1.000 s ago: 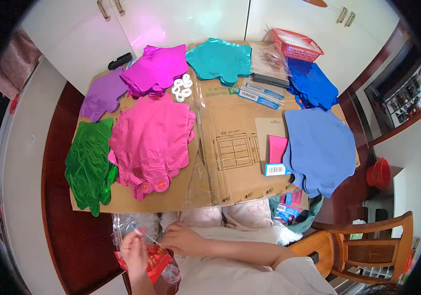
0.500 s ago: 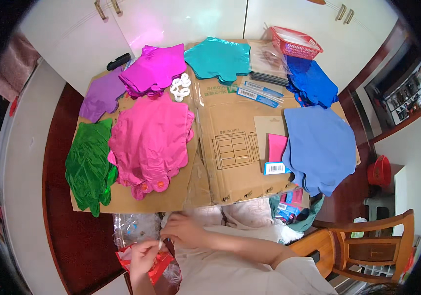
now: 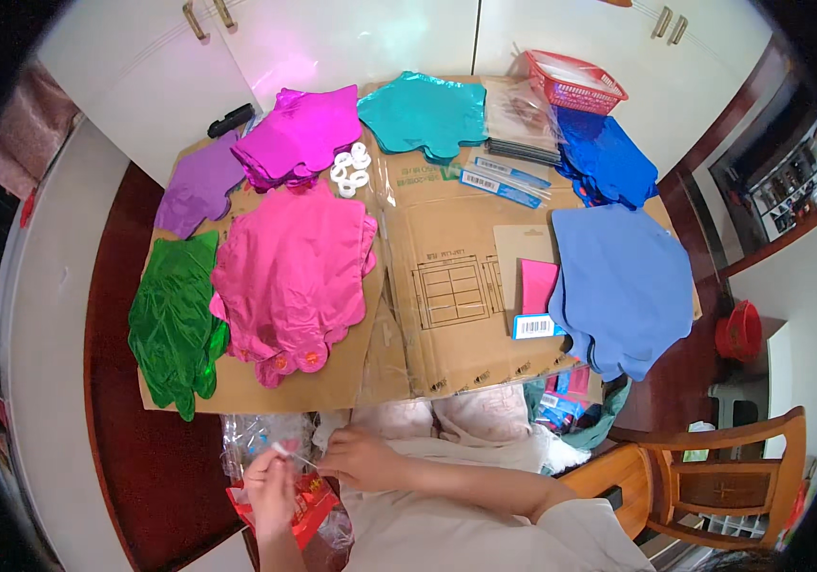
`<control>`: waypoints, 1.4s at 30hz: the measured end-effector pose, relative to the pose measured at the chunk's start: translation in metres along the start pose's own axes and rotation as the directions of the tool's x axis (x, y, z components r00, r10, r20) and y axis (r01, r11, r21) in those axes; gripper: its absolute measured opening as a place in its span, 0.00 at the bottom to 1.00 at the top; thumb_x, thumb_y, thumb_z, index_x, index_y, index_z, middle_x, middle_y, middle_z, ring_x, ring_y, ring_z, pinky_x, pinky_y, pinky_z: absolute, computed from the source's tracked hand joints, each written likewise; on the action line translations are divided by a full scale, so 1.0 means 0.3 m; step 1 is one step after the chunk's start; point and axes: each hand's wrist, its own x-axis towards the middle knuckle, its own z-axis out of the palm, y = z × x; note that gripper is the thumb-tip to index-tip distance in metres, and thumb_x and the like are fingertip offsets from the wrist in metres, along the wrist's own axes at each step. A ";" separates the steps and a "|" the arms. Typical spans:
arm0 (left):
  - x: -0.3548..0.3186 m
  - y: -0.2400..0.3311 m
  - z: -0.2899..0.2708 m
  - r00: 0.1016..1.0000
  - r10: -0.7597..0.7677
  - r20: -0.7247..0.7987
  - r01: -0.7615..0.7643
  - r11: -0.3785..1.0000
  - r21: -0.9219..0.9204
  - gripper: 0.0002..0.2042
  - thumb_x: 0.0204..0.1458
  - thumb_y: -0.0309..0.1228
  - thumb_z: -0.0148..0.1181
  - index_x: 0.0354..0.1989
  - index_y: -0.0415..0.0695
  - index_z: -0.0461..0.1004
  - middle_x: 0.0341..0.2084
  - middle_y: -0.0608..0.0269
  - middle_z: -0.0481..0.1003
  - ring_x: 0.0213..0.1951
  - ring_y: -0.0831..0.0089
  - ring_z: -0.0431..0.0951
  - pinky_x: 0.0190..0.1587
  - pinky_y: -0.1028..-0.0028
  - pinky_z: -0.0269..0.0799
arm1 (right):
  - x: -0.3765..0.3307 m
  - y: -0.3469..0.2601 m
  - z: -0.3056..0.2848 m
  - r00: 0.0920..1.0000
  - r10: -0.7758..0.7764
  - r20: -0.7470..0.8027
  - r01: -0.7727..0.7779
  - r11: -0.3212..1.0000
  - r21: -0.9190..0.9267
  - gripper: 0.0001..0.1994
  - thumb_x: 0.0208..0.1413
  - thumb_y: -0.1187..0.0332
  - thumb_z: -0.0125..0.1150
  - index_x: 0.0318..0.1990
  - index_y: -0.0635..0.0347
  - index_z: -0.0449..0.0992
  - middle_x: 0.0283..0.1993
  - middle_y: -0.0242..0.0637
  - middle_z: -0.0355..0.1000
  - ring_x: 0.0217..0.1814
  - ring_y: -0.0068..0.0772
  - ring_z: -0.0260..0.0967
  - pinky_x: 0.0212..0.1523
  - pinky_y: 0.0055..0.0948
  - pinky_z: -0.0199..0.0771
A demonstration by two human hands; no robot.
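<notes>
At the frame's lower left, we pinch a small white piece [image 3: 280, 448] in our left hand [image 3: 272, 484], a thin strand [image 3: 303, 460] slanting down rightward into our right hand's [image 3: 362, 458] narrow pinch.

– How many piles of coloured shapes [image 3: 294, 276] lie on the cardboard [image 3: 461, 355]?
– Seven, clockwise from nine o'clock to three.
– What else?
– One red basket [image 3: 577, 93] at one, two cupboard handles [image 3: 196, 21] at eleven and two at one, one wooden chair [image 3: 716, 489] at four, one left hand [image 3: 271, 484] and one right hand [image 3: 359, 459] around seven.
– And the white rings [image 3: 348, 160] at eleven?
– Their overlap hides the exact number.
</notes>
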 end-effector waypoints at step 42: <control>-0.028 0.067 0.038 0.978 0.042 0.204 -0.089 0.970 0.228 0.05 0.48 0.24 0.52 0.29 0.39 0.75 0.20 0.66 0.71 0.26 0.77 0.69 0.31 0.78 0.63 | -0.010 -0.072 -0.082 0.991 -0.125 0.051 0.126 0.991 -0.033 0.06 0.43 0.68 0.56 0.32 0.53 0.72 0.26 0.33 0.64 0.35 0.36 0.60 0.38 0.35 0.58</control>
